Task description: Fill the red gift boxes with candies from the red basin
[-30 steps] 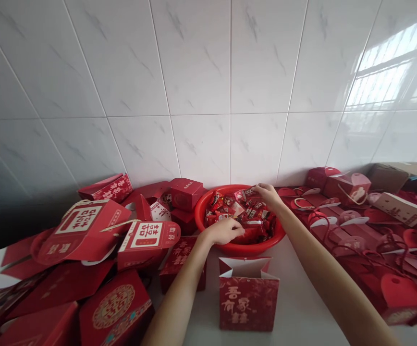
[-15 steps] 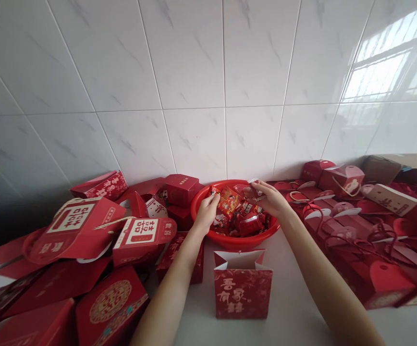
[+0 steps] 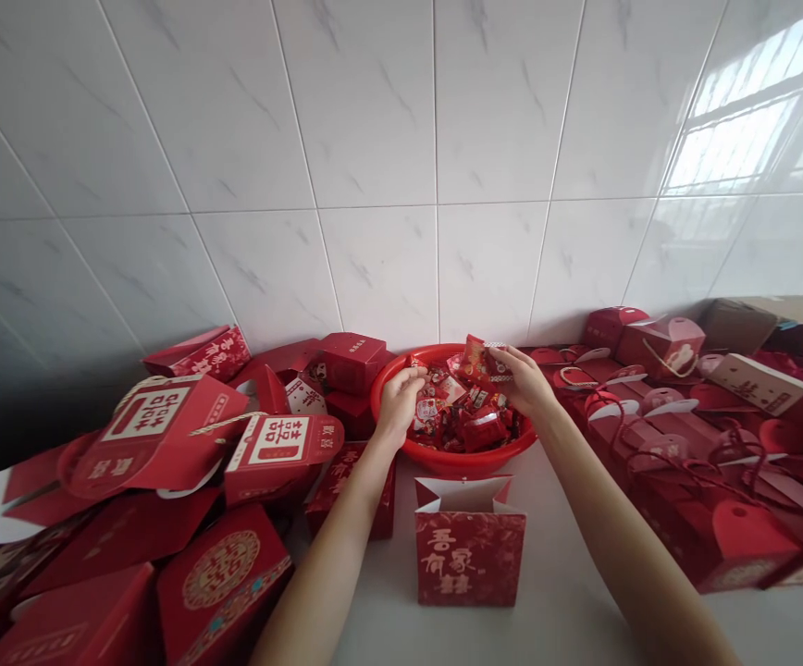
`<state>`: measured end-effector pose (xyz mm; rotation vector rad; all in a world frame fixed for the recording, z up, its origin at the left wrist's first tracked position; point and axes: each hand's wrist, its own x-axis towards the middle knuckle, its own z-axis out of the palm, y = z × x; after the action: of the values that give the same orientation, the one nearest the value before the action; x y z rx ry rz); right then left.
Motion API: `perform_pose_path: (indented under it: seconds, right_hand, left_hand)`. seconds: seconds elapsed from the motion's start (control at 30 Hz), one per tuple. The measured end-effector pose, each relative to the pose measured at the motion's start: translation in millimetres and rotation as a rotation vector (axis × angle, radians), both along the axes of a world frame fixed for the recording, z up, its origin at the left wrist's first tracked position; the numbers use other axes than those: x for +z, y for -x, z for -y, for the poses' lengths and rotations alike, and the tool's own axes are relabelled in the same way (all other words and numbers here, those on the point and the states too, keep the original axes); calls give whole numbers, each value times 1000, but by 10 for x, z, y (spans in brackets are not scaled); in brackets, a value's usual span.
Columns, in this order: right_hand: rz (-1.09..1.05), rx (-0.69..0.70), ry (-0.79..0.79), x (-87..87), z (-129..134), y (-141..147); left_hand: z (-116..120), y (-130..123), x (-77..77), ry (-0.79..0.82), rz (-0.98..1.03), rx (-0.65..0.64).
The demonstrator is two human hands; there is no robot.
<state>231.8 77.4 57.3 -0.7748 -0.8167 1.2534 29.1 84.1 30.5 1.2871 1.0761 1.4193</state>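
A red plastic basket (image 3: pixel 467 462) against the wall holds many small red wrapped packets. Over its left side is my left hand (image 3: pixel 401 400), fingers closed; what they grip is too small to name. My right hand (image 3: pixel 518 377), at the basket's right side, pinches red packets (image 3: pixel 479 359) lifted above the pile. In front of the basket an open-topped red paper bag (image 3: pixel 471 558) stands upright on the light tabletop, between my forearms, touched by neither hand.
Red gift boxes (image 3: pixel 225 573) with gold and white print are heaped at the left. More red boxes with rope handles (image 3: pixel 713 518) fill the right side. A cardboard box (image 3: pixel 748 328) sits at the back right, by the tiled wall (image 3: pixel 374 268).
My right hand now has a larger red packet raised at its fingertips, gone from the middle of the pile. My left hand's fingers have shifted slightly at the basket's left side.
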Motion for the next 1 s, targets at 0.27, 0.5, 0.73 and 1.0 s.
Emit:
perform_pose_path:
  seconds: [0.27, 0.5, 0.73, 1.0]
  right_hand:
    - [-156, -254, 39, -181, -166, -235]
    - [-191, -322, 32, -241, -153, -198]
    - [-214, -322, 0, -257, -178, -218]
    - [-193, -274, -5, -231, -137, -185]
  left_hand:
    - [-167, -62, 22, -1, -261, 19]
    - [-704, -266, 285, -1, -583, 14]
    - [-903, -380, 208, 105, -875, -128]
    - [-948, -299, 109, 110, -683, -147]
